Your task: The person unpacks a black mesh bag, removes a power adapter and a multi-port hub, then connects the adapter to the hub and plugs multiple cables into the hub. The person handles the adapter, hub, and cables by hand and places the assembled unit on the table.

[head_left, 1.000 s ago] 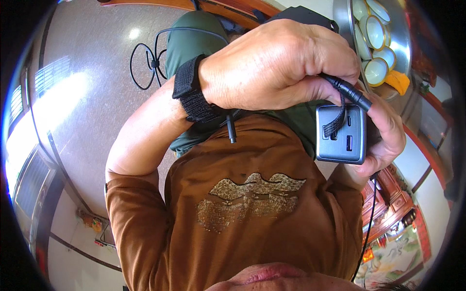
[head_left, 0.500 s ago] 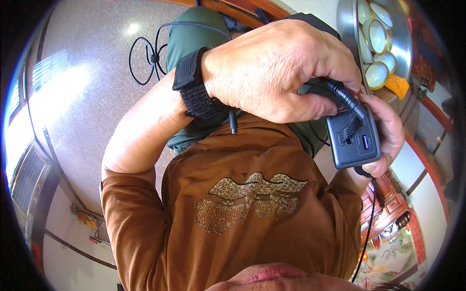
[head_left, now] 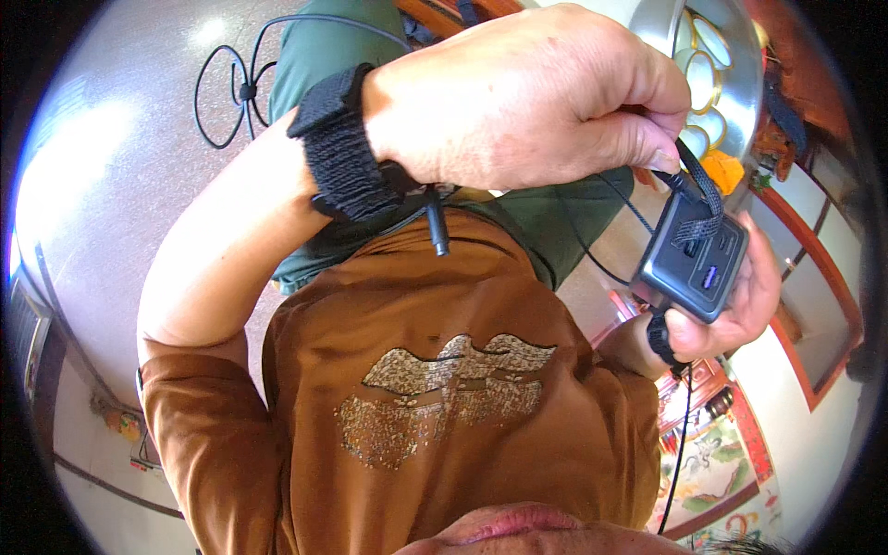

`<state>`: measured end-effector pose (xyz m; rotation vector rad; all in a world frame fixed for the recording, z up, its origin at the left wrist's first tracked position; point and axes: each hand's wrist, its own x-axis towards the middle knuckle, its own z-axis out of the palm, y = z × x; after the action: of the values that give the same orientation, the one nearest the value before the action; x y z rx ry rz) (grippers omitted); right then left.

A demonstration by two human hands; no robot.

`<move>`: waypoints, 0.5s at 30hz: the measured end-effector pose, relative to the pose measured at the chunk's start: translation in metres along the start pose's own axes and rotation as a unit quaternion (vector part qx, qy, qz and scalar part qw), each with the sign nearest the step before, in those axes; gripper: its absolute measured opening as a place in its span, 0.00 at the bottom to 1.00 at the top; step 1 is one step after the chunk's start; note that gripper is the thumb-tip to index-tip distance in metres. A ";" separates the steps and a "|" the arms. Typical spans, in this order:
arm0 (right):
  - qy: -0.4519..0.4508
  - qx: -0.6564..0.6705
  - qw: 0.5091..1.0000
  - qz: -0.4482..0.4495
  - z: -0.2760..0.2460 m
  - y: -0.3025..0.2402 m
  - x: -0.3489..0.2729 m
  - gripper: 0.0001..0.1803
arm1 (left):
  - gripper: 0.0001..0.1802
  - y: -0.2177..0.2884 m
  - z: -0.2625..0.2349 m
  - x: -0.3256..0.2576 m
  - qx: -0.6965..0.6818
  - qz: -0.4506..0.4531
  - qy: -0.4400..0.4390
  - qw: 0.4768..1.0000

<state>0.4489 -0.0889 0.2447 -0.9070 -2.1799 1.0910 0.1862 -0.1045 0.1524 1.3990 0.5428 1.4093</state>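
Observation:
A dark grey power bank [head_left: 686, 270] with ports on its top face sits tilted in my right hand [head_left: 754, 301]. The fingers of that hand wrap round its far side, and the thumb lies along the near edge. A black braided cable [head_left: 710, 190] loops up from one port of the power bank. My left hand [head_left: 527, 102] is held just above, back upward, thumb and fingers pinched on a black cable plug [head_left: 668, 179] at the power bank's far edge. Its tip is hidden, so I cannot tell whether it is plugged in. Black straps circle both wrists.
A round metal tray [head_left: 746, 88] with several pale, gold-rimmed bowls [head_left: 700, 81] stands at the far right, an orange cloth-like thing [head_left: 724, 173] beside it. A coiled black cable [head_left: 247, 92] lies left of my green-trousered leg [head_left: 319, 65]. A thin black cord [head_left: 684, 444] hangs below my right wrist.
My left hand has drawn a little away from the power bank, toward the far side, still pinching. My right hand has tilted the power bank. The whole view has shifted somewhat.

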 end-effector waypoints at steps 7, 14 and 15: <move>0.078 -0.166 0.978 -0.103 0.009 -0.006 -0.002 0.48 | 0.07 0.017 0.001 -0.006 0.023 -0.109 0.097 0.989; 0.045 -0.186 0.973 -0.127 0.014 -0.010 -0.004 0.47 | 0.15 0.012 0.013 -0.009 0.063 -0.149 0.078 0.984; 0.047 -0.189 0.973 -0.126 0.014 -0.010 -0.005 0.47 | 0.15 0.009 0.017 -0.010 0.001 -0.155 0.087 0.984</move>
<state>0.4388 -0.1038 0.2450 -0.7891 -2.3844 0.5109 0.1961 -0.1223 0.1596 1.1410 0.8383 1.2812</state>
